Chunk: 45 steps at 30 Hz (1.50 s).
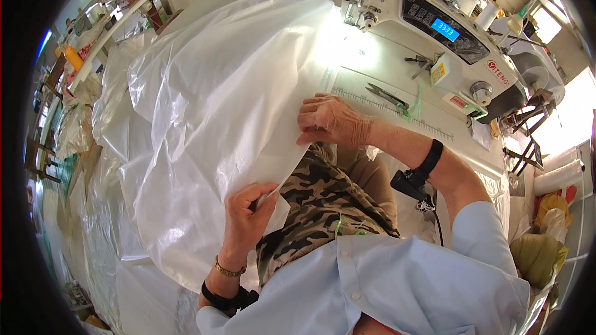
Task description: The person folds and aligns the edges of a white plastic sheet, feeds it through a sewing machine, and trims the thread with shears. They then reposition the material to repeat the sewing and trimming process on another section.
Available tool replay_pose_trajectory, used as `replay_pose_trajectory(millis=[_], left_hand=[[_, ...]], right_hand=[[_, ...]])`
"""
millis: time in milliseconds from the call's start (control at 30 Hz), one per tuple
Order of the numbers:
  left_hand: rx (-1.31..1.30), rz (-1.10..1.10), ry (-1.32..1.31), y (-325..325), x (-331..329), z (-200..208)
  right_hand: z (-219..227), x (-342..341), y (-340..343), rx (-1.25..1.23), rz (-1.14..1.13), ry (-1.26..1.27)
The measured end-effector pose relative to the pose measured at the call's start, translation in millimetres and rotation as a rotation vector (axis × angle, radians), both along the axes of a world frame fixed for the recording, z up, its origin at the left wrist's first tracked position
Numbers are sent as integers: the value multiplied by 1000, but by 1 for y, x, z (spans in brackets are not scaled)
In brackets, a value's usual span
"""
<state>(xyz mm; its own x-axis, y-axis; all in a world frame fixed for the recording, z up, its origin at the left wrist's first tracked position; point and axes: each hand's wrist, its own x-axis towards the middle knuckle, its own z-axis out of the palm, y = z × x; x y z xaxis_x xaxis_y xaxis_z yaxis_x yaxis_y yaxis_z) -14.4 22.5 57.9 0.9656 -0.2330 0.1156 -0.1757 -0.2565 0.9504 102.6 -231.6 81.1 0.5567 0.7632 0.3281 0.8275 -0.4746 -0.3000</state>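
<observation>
Far left of the hands, past the heap of sacks, the workshop shrinks into the fisheye rim: benches, chairs and an orange bottle are too small and bent to read clearly. The white woven sheet fills the middle, draped from the table over the lap and down toward the floor; its lower end runs out of sight under the left forearm.

The left hand is closed on the sheet's near edge, thumb and fingers pinching a fold. The fingertips are tucked into the cloth and cannot be seen. A gold bracelet and a black strap sit on that wrist, the strap partly hidden by the blue sleeve.

Between the hands, camouflage trousers show where the sheet's edge ends.

The right hand lies knuckles up on the sheet's edge further along, at the table's near side, fingers curled down onto the cloth; whether it grips or only presses is hard to tell. A black band with a small device is on that wrist.

Just beyond the right hand lie a ruler set into the table and scissors. Behind them stands the sewing machine; its needle area is washed out by glare where the sheet's far end reaches it. Right of it, cones and rolls are cut off by the rim.
</observation>
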Motion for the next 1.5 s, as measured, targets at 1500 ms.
replay_pose_trajectory(millis=[1500], left_hand=[[448, -302, -515, -20, -5, -26]], right_hand=[[-6, -41, -103, -221, -525, -256]])
